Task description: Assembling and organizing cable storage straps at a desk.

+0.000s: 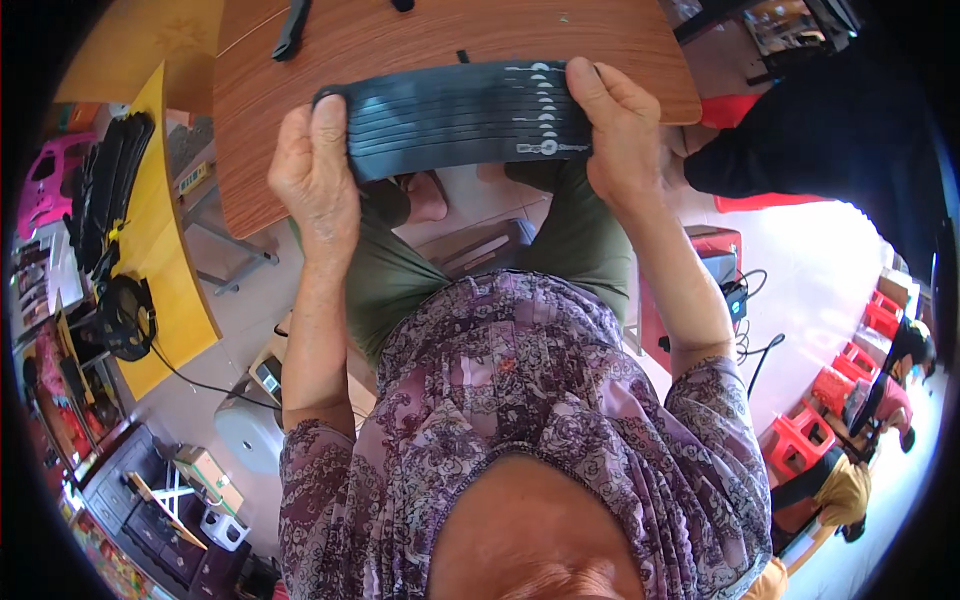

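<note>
Stretched between my two hands, in front of my lap and by the table's near edge, is a dark flat sheet of parallel strips (450, 115). White half-round marks and print run down its right part. My left hand (315, 165) is closed on the left end, thumb on top. At the right end, my right hand (620, 130) pinches the sheet between thumb and fingers. The sheet bows slightly, its middle higher than its left end. What lies under it is hidden.
The brown wooden table (370, 50) carries a dark strap-like piece (291, 30) and small black bits. A yellow table (165, 290) at the left holds a pile of black strips (110, 190). Red stools (800, 440) and other people are at the right.
</note>
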Demonstrator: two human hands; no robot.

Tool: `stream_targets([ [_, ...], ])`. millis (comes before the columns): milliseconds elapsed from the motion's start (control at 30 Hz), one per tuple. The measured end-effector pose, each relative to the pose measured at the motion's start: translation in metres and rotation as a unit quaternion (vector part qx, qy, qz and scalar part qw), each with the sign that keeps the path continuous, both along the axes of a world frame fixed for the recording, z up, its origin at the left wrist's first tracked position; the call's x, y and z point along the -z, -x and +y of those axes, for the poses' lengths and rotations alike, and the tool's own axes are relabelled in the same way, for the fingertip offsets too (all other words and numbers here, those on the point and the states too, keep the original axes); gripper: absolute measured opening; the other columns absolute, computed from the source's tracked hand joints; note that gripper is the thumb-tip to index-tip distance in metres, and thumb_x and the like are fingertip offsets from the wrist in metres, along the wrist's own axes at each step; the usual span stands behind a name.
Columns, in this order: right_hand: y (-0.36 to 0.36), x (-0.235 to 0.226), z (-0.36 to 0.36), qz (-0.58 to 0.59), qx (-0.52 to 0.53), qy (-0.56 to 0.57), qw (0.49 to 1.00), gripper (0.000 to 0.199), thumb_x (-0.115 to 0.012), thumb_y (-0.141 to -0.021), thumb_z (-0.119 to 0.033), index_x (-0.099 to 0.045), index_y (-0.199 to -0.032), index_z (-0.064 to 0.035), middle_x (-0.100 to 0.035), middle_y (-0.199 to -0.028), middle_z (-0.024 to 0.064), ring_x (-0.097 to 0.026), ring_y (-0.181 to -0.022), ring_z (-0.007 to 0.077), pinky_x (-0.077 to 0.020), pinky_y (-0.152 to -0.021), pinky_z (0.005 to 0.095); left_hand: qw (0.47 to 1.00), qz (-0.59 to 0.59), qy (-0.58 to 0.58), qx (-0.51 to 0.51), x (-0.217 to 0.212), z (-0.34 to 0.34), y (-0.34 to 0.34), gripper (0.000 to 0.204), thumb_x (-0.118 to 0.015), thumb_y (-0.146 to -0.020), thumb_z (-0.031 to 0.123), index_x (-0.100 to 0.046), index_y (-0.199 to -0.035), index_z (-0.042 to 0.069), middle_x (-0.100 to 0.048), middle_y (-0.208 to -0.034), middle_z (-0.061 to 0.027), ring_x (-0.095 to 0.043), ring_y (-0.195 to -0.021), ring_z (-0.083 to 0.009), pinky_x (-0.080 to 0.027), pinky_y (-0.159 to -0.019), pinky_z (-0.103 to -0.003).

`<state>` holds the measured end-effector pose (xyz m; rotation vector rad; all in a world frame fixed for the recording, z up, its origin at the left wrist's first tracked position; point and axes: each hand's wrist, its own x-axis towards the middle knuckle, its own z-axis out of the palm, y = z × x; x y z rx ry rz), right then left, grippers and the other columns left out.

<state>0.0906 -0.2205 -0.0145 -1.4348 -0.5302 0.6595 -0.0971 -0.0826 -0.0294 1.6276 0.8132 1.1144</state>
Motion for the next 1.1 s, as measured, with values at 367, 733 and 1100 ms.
stream_targets([
  [367, 0.012, 0.003, 0.011, -0.235, 0.074, 0.002, 0.969, 0.015, -0.056, -0.088, -0.013, -0.056, -0.085, 0.0017, -0.051, -0.066, 0.0162, -0.049, -0.06, 0.0164, -0.0435, -0.058, 0.0307, 0.996, -0.044, -0.047, -0.062, -0.006, 0.001, 0.001, 0.012, -0.053, -0.091, 0.008, -0.056, -0.083, 0.0, -0.046, -0.074, 0.0055, -0.038, -0.07, -0.0028, -0.035, -0.062, -0.017],
  [733, -0.016, -0.01, 0.016, -0.148, -0.01, 0.0, 0.989, 0.025, -0.057, -0.091, -0.02, -0.056, -0.082, 0.0027, -0.051, -0.067, -0.0013, -0.045, -0.065, 0.006, -0.0412, -0.057, 0.025, 0.957, -0.191, 0.213, 0.052, -0.002, 0.015, 0.001, 0.021, -0.052, -0.093, 0.019, -0.057, -0.081, 0.003, -0.052, -0.075, 0.0031, -0.044, -0.067, -0.0039, -0.039, -0.06, -0.018],
  [1100, -0.081, -0.023, 0.04, 0.031, -0.177, 0.017, 0.984, 0.024, -0.058, -0.087, -0.015, -0.059, -0.104, 0.0026, -0.063, -0.095, 0.0051, -0.058, -0.086, 0.0102, -0.0474, -0.078, 0.0254, 0.955, 0.054, 0.232, 0.178, -0.046, 0.061, -0.028, 0.02, -0.06, -0.085, 0.014, -0.057, -0.094, -0.004, -0.061, -0.074, -0.0081, -0.055, -0.057, -0.0113, -0.043, -0.052, -0.022],
])
